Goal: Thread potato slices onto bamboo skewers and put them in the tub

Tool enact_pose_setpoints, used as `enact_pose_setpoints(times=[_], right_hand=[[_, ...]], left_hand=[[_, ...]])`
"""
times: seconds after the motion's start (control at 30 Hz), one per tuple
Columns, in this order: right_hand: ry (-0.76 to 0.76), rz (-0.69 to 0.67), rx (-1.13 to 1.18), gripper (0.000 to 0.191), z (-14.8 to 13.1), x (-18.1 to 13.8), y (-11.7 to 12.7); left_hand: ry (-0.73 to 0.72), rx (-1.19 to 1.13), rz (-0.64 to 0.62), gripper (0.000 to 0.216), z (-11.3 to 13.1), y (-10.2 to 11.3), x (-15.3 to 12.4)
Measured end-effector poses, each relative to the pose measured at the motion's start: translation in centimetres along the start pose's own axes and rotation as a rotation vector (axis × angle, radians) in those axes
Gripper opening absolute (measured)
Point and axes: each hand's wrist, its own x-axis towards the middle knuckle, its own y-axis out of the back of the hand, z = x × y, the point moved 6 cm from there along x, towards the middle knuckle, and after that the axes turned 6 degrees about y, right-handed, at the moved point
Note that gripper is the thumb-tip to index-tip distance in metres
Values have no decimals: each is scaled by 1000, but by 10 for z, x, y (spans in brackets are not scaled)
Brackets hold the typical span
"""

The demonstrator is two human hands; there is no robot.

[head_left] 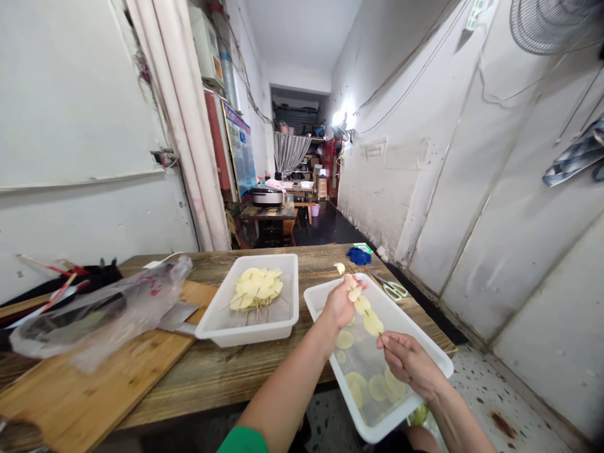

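My left hand [340, 304] is closed on a pale potato slice [353, 292] near the tip of a thin wooden skewer. Two more slices [368, 316] sit threaded along that skewer. My right hand [409, 362] pinches the skewer's near end [381, 340]. Both hands hover over a white plastic tray [427, 343] that holds water and several loose potato slices [377, 385]. To the left, a second white tray [221, 324] carries finished skewers of slices [257, 290].
A wooden cutting board [94, 384] with a cleaver [177, 316] and a clear plastic bag [101, 308] lies on the left of the wooden table [264, 365]. Scissors [392, 289] and a blue cloth [358, 256] lie at the table's far right. A narrow corridor runs beyond.
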Motion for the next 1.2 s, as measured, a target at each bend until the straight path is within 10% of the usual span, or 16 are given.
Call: enact_pose_setpoints(times=[0.57, 1.2], right_hand=[[74, 81, -304, 42, -4, 2, 1], [-6, -45, 36, 38, 2, 0, 1]], left_hand=[[-251, -160, 313, 22, 26, 34, 5], [-187, -145, 220, 17, 27, 32, 5]])
